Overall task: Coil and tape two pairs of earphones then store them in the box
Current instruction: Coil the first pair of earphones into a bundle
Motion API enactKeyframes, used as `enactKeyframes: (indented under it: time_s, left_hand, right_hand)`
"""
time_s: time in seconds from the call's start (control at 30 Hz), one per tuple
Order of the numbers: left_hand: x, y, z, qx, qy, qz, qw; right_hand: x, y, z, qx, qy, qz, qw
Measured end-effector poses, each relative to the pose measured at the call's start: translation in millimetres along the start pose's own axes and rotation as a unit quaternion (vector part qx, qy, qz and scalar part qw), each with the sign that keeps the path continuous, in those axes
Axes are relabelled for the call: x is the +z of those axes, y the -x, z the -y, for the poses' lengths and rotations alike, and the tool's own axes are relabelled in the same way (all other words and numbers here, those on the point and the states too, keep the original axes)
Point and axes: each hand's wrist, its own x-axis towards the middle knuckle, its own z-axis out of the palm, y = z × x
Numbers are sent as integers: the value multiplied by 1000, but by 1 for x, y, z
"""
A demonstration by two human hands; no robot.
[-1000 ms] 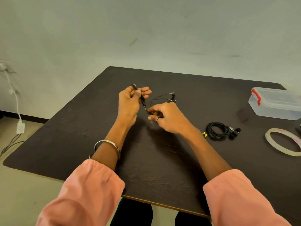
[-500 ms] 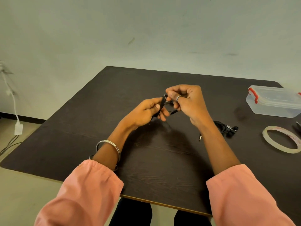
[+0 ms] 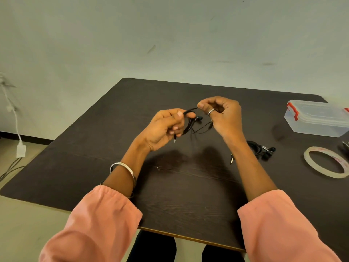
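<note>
Box (image 3: 319, 120): clear plastic, red clasps, lid on; stands at the far right of the table (image 3: 117, 148). Contents cannot be told through the cloudy walls.

Tape roll (image 3: 325, 162): flat on the table, nearer the person than the box, close to the table's right edge.

Second earphones (image 3: 261, 149): black, coiled, lying on the table between the right forearm and the tape roll, on the near left of the box; the plug end pokes out beside the wrist.

First earphones (image 3: 190, 123): black, held above the table centre, well left of the box.

Left hand (image 3: 164, 127): fingers curled round a bundle of the cord's loops; the plug dangles below the palm.

Right hand (image 3: 222, 116): thumb and fingertip pinching the cord's upper strand; ring on one finger.

Open room: bare dark tabletop left of the hands, out to the left edge, and between the sleeves toward the near edge.
</note>
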Motion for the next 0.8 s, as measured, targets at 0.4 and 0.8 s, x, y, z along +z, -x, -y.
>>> enactKeyframes:
  time_s: [0.4,0.8]
  left_hand:
    - [-20,0,-13,48,248,-131,959]
    - [-28,-7,-10,83,288,-247,921]
  right_hand:
    - [9,-1,-14,41,-7,61,997]
    - [29,12,-15,-87,276,289,913]
